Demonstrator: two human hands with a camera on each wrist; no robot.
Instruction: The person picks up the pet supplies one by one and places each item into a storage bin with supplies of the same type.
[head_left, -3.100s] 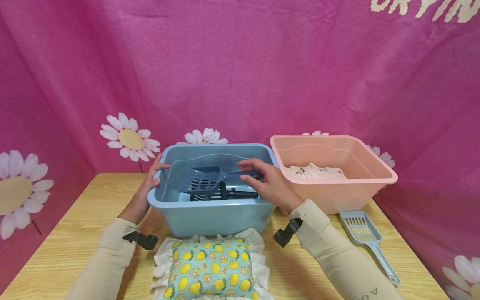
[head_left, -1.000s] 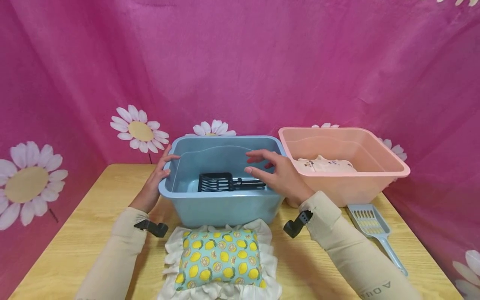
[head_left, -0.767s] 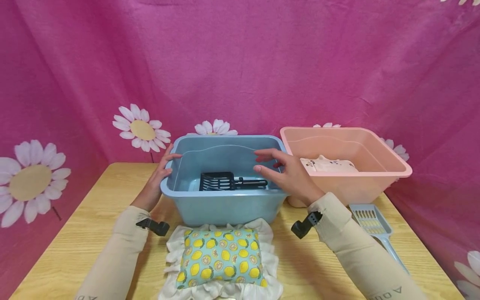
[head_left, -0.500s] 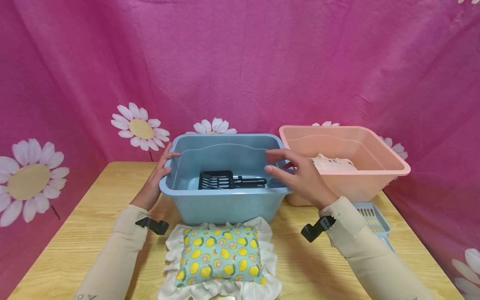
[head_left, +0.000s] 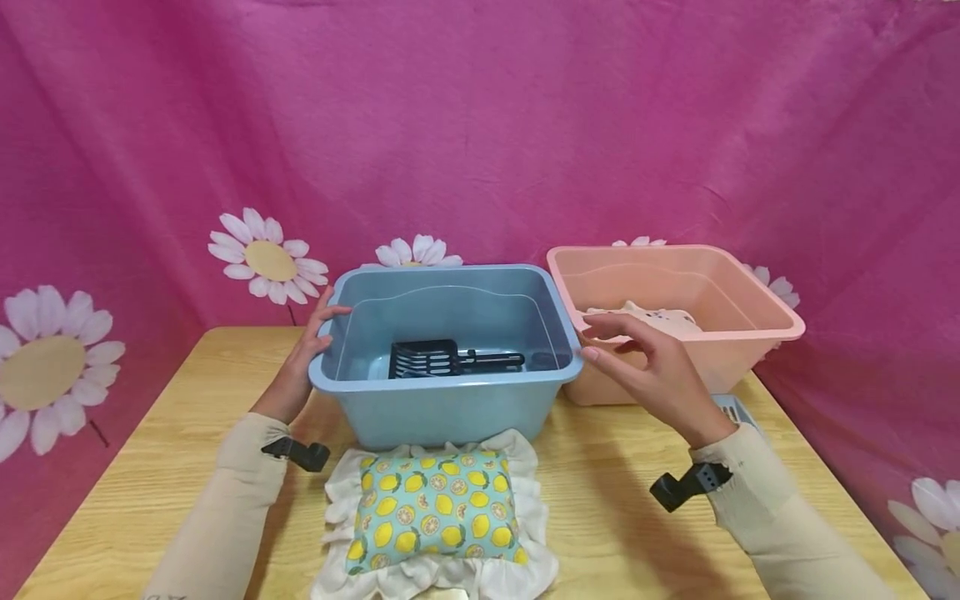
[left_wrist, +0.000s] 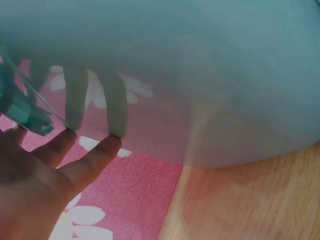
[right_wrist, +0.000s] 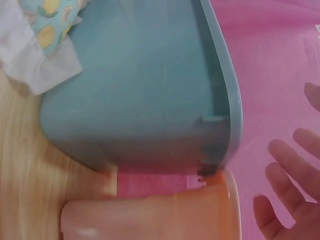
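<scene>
At the middle of the table sits a blue plastic bin [head_left: 442, 414] with a black slotted litter scoop [head_left: 491, 361] lying on its floor. My left hand [head_left: 298, 367] rests at the bin's left rim, one finger and the thumb reaching over it. In the left wrist view, extended fingertips [left_wrist: 112, 143] touch the bin's outer wall. My right hand [head_left: 663, 375] is off the blue bin's right rim, in front of a pink bin [head_left: 720, 364]. Its thumb and fingers are spread apart with nothing between them, as the right wrist view also shows.
A lemon-print pillow [head_left: 435, 508] with white ruffles lies before the blue bin on the wooden table [head_left: 600, 500]. Pale patterned cloth [head_left: 667, 319] is inside the pink bin. A light-blue scoop [head_left: 730, 407] lies right, mostly hidden by my right arm. Pink floral fabric [head_left: 480, 150] hangs behind.
My right hand held a dark blue scoop over the blue bin, let go of it, then moved right past the rim. The left hand has stayed at the left rim.
</scene>
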